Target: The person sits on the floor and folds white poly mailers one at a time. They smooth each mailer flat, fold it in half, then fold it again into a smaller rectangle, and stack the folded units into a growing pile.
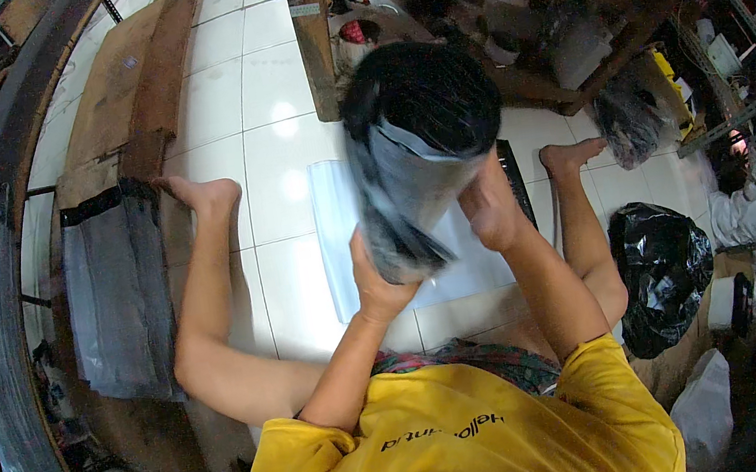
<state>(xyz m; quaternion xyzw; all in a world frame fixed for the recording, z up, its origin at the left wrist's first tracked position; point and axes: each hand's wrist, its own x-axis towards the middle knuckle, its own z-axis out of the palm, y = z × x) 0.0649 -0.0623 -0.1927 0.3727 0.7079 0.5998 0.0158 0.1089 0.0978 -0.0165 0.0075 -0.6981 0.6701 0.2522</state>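
A thick roll of grey plastic sheeting [423, 180] with glossy black ends is held up in front of me, tilted and blurred by motion. My left hand [383, 279] grips it at the lower left, near its lower black end. Against its right side is my right hand [491, 207], with the fingers partly hidden behind the roll. Beneath, on the floor between my legs, lies a flat pale bluish sheet [340, 242] with a black band along its right edge. The roll hides part of that sheet.
On the left, a stack of grey plastic sheets [119, 304] with black top edges lies by brown cardboard [112, 90]. A wooden frame [316, 50] with clutter stands ahead. To the right are a black plastic bag [663, 276] and metal shelving [742, 123]. White tiles [268, 86] cover the floor.
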